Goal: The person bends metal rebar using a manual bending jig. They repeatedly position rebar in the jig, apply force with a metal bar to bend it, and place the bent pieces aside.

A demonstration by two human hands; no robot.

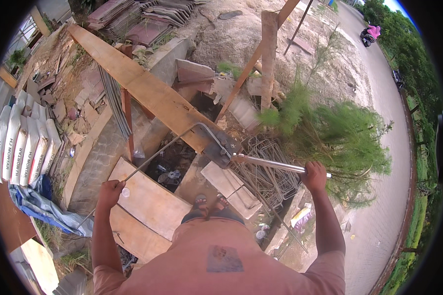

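My left hand (111, 190) grips a thin steel rod (155, 156) that runs up and right to a metal bending jig (220, 147) fixed on the end of a long wooden plank (147, 88). The rod curves around the jig. My right hand (315, 176) is closed around the end of a shiny metal lever pipe (270, 163) that sticks out rightward from the jig. My sandalled feet (209, 201) stand just below the jig.
Bent steel stirrups (268, 172) lie piled under the lever. Wooden boards (147, 196) lie at my feet. White mortar sacks (22, 145) are stacked at left over a blue tarp (39, 206). A green bush (330, 132) and a road (394, 123) are at right.
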